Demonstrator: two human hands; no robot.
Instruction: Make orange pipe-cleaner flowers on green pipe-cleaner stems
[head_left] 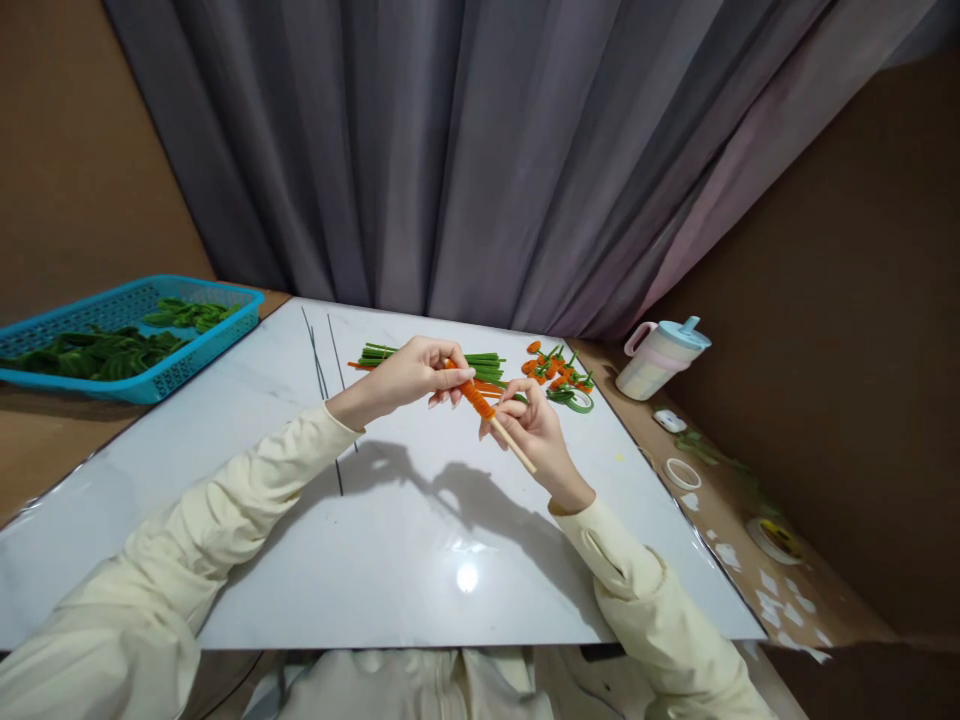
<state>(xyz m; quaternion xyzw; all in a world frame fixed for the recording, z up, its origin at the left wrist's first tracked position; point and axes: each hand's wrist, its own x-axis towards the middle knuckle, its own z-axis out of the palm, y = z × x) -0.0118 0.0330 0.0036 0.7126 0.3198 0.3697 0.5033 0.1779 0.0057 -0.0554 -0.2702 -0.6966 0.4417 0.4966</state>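
Our left hand [416, 375] in a pinched grip on the orange pipe cleaner [475, 396], coiled round the wooden stick [519, 451], our right hand [534, 428] grasping that stick, above the white counter [420, 540], green stems [480, 362] beyond

No words, numbers, brands or signs could be read anywhere: the lidded cup [660, 362], the blue basket [201, 353] and the white board [360, 585] showed no legible marking.
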